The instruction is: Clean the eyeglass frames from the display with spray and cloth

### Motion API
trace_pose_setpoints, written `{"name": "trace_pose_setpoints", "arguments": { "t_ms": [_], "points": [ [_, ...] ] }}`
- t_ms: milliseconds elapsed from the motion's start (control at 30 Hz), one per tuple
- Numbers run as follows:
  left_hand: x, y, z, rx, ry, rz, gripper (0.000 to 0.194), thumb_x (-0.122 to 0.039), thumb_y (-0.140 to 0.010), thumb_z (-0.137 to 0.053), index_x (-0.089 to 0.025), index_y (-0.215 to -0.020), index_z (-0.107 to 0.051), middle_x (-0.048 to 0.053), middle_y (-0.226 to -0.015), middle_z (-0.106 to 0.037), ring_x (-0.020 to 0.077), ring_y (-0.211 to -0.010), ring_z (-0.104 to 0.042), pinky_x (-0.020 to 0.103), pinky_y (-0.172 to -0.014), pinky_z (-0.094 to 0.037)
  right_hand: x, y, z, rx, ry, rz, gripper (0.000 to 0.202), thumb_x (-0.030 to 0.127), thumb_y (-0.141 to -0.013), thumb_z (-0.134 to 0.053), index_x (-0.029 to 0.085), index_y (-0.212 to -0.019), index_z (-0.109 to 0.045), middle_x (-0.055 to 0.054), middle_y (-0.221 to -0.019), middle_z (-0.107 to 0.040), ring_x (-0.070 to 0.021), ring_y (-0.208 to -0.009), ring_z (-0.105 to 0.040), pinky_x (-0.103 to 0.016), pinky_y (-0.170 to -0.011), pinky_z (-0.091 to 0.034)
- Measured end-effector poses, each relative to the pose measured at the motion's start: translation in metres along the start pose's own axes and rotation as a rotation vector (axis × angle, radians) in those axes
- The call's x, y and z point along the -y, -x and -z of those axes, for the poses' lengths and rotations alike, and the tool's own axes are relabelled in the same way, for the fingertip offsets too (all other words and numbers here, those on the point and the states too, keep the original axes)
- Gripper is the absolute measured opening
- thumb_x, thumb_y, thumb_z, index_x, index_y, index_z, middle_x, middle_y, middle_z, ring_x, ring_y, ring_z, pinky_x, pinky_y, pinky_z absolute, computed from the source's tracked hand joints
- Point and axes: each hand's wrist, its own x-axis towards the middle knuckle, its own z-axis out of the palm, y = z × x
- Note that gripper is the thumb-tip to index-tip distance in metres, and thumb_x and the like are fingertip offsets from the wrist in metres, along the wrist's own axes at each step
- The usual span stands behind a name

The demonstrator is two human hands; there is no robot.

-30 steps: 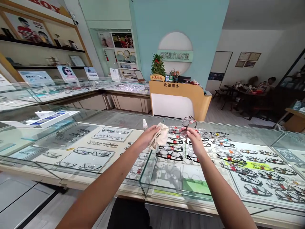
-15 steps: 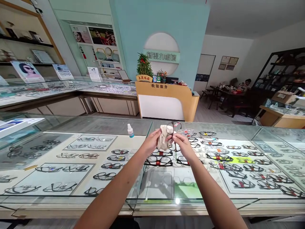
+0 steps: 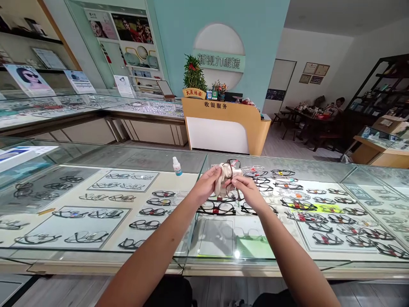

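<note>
My left hand (image 3: 207,184) grips a cream cloth (image 3: 221,182), which is bunched against the lens area of a pair of dark-framed glasses (image 3: 230,166). The fingers of my right hand (image 3: 246,189) pinch the same glasses from the right side. Both hands are raised over the glass display case, close together. A small white bottle with a blue lower part (image 3: 177,166) stands upright on the glass to the left of my hands.
Below the glass top of the case (image 3: 128,159) lie rows of glasses (image 3: 217,208) on both sides. Beyond it stand a wooden counter (image 3: 260,132) with a plant (image 3: 194,76) and, far right, a seated person (image 3: 338,104).
The view has tilted downward slightly, so the room appears higher. My left hand and the cloth have shifted a little against the glasses; both hands keep their hold.
</note>
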Motion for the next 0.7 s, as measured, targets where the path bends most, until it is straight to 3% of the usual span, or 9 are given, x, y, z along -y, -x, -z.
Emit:
{"name": "trace_pose_setpoints", "arguments": {
  "t_ms": [167, 333, 500, 700],
  "points": [
    [-0.007, 0.007, -0.007, 0.044, -0.088, 0.013, 0.050, -0.052, -0.081, -0.091, -0.016, -0.107, -0.067, -0.001, -0.075, -0.069, 0.0118, -0.057, -0.062, 0.027, -0.062, -0.056, 0.001, 0.000, -0.002, 0.075, -0.076, -0.014, 0.038, 0.056, -0.099, -0.067, 0.022, -0.096, -0.084, -0.004, -0.090, -0.075, -0.0205, -0.082, -0.063, -0.035, -0.087, -0.051],
    [-0.012, 0.012, -0.007, 0.140, -0.101, 0.075, 0.047, -0.051, -0.081, -0.091, -0.016, -0.102, -0.066, 0.000, -0.067, -0.067, 0.0168, -0.059, -0.066, 0.031, -0.063, -0.058, 0.000, 0.001, -0.002, 0.091, -0.102, -0.034, 0.039, 0.058, -0.096, -0.071, 0.022, -0.094, -0.085, -0.004, -0.087, -0.075, -0.0202, -0.082, -0.062, -0.035, -0.088, -0.050],
    [-0.010, 0.010, -0.004, 0.083, -0.100, 0.053, 0.054, -0.047, -0.073, -0.097, -0.017, -0.107, -0.067, 0.001, -0.074, -0.071, 0.0154, -0.058, -0.065, 0.031, -0.062, -0.059, -0.006, 0.001, -0.004, 0.087, -0.113, -0.041, 0.037, 0.057, -0.096, -0.072, 0.023, -0.096, -0.086, -0.005, -0.091, -0.078, -0.0198, -0.083, -0.060, -0.034, -0.084, -0.049],
    [-0.005, 0.009, -0.009, 0.015, -0.123, -0.016, 0.052, -0.043, -0.069, -0.099, -0.018, -0.095, -0.062, -0.004, -0.066, -0.066, 0.0102, -0.049, -0.057, 0.025, -0.054, -0.053, -0.008, 0.001, -0.006, 0.100, -0.100, -0.038, 0.037, 0.059, -0.095, -0.074, 0.024, -0.093, -0.086, -0.004, -0.089, -0.076, -0.0189, -0.080, -0.059, -0.034, -0.083, -0.049]
  ]
}}
